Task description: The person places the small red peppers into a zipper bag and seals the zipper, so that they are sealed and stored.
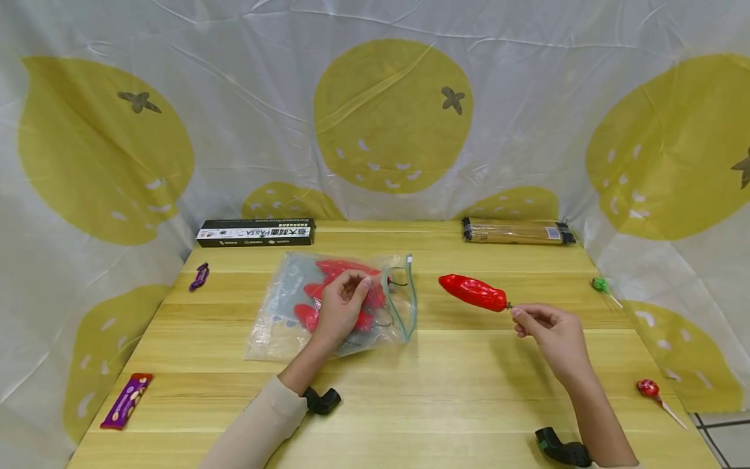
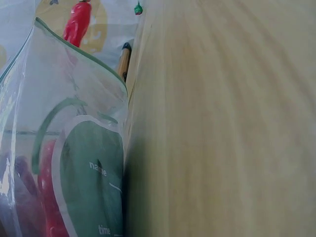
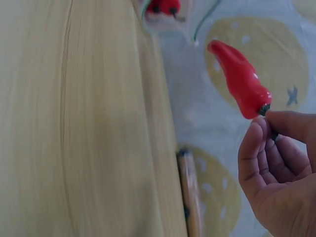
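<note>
My right hand [image 1: 553,335] pinches a red chili pepper [image 1: 473,292] by its stem, between thumb and fingertips. The pepper is held out above the table, its tip toward a clear zip bag [image 1: 266,342]. In the right wrist view the pepper [image 3: 239,79] slants up from the fingertips. With thumb and index finger together, my left hand [image 1: 342,303] pinches the upper layer of the bag near its green-edged mouth, which gapes to the right. Several red peppers [image 1: 306,317] lie inside the bag, partly hidden by this hand. A green label [image 2: 94,173] shows in the left wrist view.
A black pasta box [image 1: 256,233] lies at the back left, a pack of noodles [image 1: 518,232] at the back right. A purple candy [image 1: 200,277] and a purple chocolate bar [image 1: 126,401] lie on the left; a green lollipop [image 1: 600,284] and a red lollipop [image 1: 648,389] on the right.
</note>
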Available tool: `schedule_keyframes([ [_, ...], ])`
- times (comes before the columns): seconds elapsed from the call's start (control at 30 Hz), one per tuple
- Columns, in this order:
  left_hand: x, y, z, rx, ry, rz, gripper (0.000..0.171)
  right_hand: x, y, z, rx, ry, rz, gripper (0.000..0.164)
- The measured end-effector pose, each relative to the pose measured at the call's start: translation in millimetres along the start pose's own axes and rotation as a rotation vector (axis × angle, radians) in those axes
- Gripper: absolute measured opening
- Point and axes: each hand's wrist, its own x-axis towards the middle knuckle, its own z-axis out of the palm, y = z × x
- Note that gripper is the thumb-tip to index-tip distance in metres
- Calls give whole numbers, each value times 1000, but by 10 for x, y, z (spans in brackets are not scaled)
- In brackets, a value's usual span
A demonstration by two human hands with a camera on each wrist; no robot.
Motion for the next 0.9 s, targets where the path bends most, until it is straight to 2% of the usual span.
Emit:
schedule_keyframes([
  [0.3,16,39,-5,-9,2,23,17,40,-281,551,60,-229,-114,31],
  [0.43,-18,216,-19,9,-4,11,15,53,-396,750,86,-309,-141,25],
  [0.5,-23,224,-27,12,-9,11,17,66,-440,848,94,-344,-147,23],
  [0.57,-27,218,-31,17,-9,22,18,82,-473,945,99,-369,-147,21],
  [0.67,2,103,-28,20,-4,37,20,118,-499,1078,104,-402,-156,21],
  [0.9,2,108,-18,43,-1,49,14,178,-534,1298,115,-449,-169,23],
])
